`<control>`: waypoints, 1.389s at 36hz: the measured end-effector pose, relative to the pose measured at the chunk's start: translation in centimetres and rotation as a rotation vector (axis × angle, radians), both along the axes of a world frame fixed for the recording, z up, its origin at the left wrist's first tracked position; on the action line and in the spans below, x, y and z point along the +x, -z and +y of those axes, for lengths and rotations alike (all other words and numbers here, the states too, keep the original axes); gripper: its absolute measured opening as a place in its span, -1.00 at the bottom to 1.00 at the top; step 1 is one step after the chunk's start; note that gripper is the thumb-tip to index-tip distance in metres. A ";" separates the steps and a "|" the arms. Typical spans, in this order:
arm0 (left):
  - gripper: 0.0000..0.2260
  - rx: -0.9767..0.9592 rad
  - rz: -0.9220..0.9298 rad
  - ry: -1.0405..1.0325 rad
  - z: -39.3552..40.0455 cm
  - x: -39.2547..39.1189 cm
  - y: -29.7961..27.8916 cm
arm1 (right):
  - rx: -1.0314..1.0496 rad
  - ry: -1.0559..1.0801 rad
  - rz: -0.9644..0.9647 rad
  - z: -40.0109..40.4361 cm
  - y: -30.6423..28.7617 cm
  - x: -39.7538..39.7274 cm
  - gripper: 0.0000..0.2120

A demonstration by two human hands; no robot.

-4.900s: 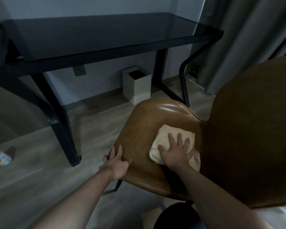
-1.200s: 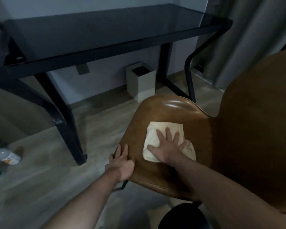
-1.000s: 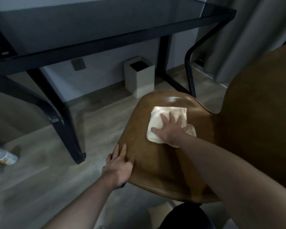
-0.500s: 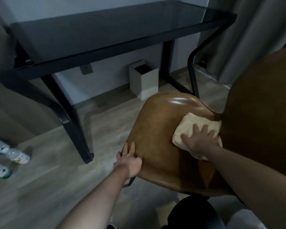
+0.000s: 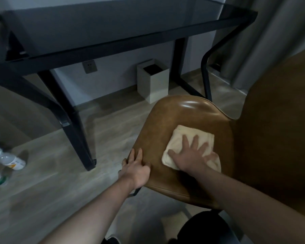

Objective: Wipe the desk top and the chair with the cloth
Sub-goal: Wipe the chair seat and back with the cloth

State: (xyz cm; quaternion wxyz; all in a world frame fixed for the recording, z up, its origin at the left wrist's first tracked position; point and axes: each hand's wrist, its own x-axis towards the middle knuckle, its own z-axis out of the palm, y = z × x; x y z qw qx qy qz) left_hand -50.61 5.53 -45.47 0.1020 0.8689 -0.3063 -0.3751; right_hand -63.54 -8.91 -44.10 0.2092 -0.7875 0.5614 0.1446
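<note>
A dim room with a pale wood-plank floor (image 5: 42, 199) and a grey wall (image 5: 113, 80) carrying a socket plate (image 5: 89, 66) low down. At 12 o'clock a desk (image 5: 113, 29) with a dark glass top on a black metal frame spans most of the view; its angled legs reach the floor at about 9 o'clock and 1 o'clock. Grey curtains (image 5: 275, 37) hang at 2 o'clock.

The chair (image 5: 174, 124) fills the 3 to 5 o'clock part of the view: a tan, smooth leather-like seat with a bright glare spot near its far edge, and a tall backrest rising at 3 o'clock. The cloth (image 5: 183, 136), a cream towel folded into a rough square, lies flat on the middle of the seat. The right hand (image 5: 192, 157) presses down on it, fingers straight and spread, palm covering its near half. The left hand (image 5: 136, 168) holds the seat's left edge at about 7 o'clock of the seat, two fingers lying flat on top and the rest wrapping over the rim.

Under the desk, against the wall, stands a white square bin (image 5: 154, 83) with a dark opening, just beyond the seat's far edge. At 9 o'clock several plastic bottles (image 5: 11, 162) lie on the floor, blurred. At 6 o'clock the person's dark-clothed knee (image 5: 206, 228) shows below the seat.
</note>
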 end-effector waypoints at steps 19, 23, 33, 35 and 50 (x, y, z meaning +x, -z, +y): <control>-0.37 -0.010 -0.002 0.013 -0.2 0.1 0.6 | -0.113 -0.406 0.013 -5.2 0.0 8.3 -0.25; -0.37 -0.001 0.007 0.011 0.0 -0.1 0.1 | -0.090 -0.378 -0.094 -2.0 0.2 4.2 -0.31; -0.36 0.012 0.006 -0.007 0.4 -0.9 -1.1 | 0.102 -0.171 -0.124 3.2 -0.9 -4.7 -0.36; -0.36 0.008 0.014 -0.011 0.4 -0.9 -1.1 | 0.114 -0.169 -0.114 2.8 -1.0 -4.9 -0.32; -0.37 0.002 -0.004 -0.002 -0.2 0.0 0.4 | 0.096 -0.057 0.024 -6.6 -2.3 3.4 -0.18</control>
